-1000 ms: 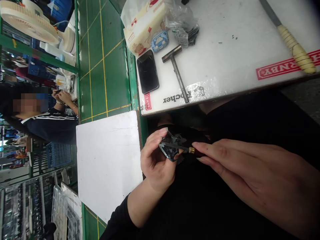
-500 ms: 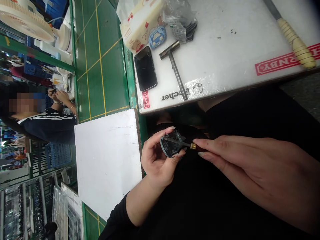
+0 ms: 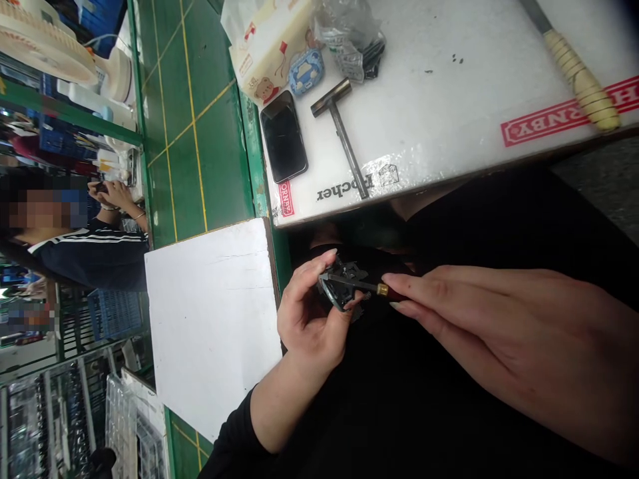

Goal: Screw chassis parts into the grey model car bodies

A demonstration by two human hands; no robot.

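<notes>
My left hand is closed around a small black plastic part with a curved, glossy rim and a jagged, open inside. In my right hand is a slim hand tool with a dark red handle, a brass collar and a narrow flat metal blade. Thumb and fingers pinch its handle, most of which is hidden by the hand. The blade lies across the black part, reaching towards its rim. Both hands are above my dark-clothed lap, in front of the bench edge.
The white-covered bench holds a T-shaped metal tool, a phone, a blue case, a tissue pack, a plastic bag and a wrapped-handle blade. A white board lies left; a co-worker sits beyond.
The black part has tilted in my left hand, showing more of its rim edge-on. The tool's blade stays against it. The whole view has shifted slightly.
</notes>
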